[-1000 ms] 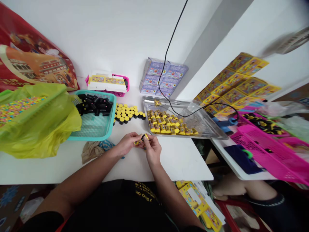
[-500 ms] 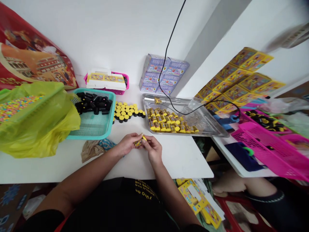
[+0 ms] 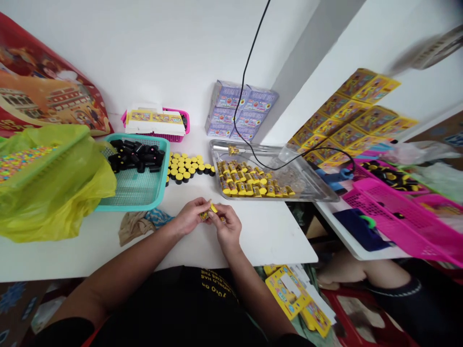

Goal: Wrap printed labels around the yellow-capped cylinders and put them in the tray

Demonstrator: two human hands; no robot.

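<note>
My left hand and my right hand meet over the front of the white table. Between them is a small yellow-capped container with a printed label, and the fingers of both hands are closed around it. Its yellow end faces up, while much of its body is hidden by the fingers. Just beyond my hands, a metal tray bears several labelled yellow containers like it. Several black containers with yellow lids stand in rows left of the tray.
At left are a teal basket of black pieces and a yellow bag. A cloth lies by my left forearm. A black cable hangs across the tray. Boxes stand behind; pink baskets and another person's leg are at right.
The labelled container has turned a little in my fingers, and more of its yellow end now shows. My hands stay nearly in place; the whole view has shifted slightly.
</note>
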